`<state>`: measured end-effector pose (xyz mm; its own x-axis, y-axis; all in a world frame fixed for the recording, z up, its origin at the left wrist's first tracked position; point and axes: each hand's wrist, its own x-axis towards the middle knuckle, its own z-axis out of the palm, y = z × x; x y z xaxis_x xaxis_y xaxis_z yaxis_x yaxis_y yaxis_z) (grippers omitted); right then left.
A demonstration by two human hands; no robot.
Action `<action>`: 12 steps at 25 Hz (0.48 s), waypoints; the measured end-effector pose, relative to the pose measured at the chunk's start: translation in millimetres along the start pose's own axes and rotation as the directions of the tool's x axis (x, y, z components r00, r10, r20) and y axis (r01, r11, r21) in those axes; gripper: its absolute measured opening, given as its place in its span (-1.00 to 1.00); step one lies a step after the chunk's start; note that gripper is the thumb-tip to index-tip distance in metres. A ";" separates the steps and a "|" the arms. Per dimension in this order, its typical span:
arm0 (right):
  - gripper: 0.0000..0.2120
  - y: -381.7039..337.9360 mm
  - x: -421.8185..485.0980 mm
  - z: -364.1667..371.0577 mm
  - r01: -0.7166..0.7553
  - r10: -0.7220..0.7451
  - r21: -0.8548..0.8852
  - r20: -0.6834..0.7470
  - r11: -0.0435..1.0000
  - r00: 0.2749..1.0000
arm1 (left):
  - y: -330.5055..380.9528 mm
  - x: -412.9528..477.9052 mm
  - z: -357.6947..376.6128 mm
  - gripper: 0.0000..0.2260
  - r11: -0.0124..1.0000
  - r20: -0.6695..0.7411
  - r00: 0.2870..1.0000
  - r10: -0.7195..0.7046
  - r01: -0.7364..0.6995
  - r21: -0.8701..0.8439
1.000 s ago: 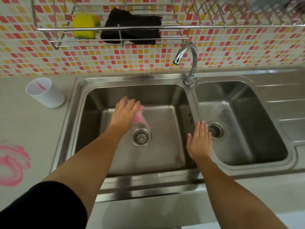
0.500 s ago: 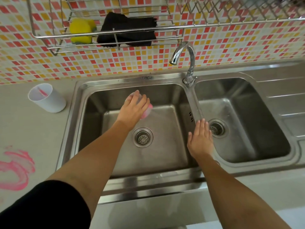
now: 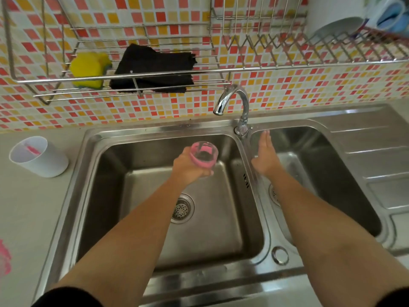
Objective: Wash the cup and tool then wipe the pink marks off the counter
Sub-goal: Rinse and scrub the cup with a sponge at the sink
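1 cup [image 3: 204, 155] in left hand [image 3: 189, 168], right hand [image 3: 264, 159] flat

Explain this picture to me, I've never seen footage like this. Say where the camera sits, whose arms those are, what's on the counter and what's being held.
There is no machine here: a person wears a wide-angle camera on the head, so you look down along their two arms at a double steel sink. The left hand grips a clear cup smeared pink over the left basin. The right hand is open, fingers straight, reaching toward the base of the tap. On the counter at left stands a white cup with something pink inside, and pink marks show at the frame's left edge. A wire rack on the tiled wall holds a yellow sponge and a black cloth.
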<state>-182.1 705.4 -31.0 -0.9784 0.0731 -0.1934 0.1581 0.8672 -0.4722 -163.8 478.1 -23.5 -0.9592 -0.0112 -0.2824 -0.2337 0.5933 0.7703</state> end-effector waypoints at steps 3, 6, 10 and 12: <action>-0.18 -9.0 17.5 -12.0 0.148 -0.139 -0.107 0.086 0.983 0.986 | 20.4 5.5 0.8 -0.29 0.992 -0.002 1.000 -0.023 0.022 -0.122; -0.15 -1.7 20.2 -13.7 0.272 -0.242 -0.206 0.160 0.940 0.957 | 34.4 8.2 -1.2 -0.29 0.990 0.012 1.000 0.012 -0.010 -0.139; -0.16 -4.9 33.3 -7.3 0.431 -0.355 -0.341 0.263 0.836 0.897 | 36.6 10.2 -3.0 -0.26 0.981 0.022 1.000 -0.004 0.009 -0.194; -0.19 -6.7 38.1 2.0 0.451 -0.365 -0.371 0.281 0.812 0.888 | 36.7 10.5 -3.0 -0.24 0.981 0.015 1.000 -0.004 0.007 -0.196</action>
<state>-220.2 701.5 -37.0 -0.8890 -0.3895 -0.2409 -0.3619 0.9198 -0.1517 -182.9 497.4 3.5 -0.9558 -0.0012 -0.2939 -0.2667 0.4237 0.8657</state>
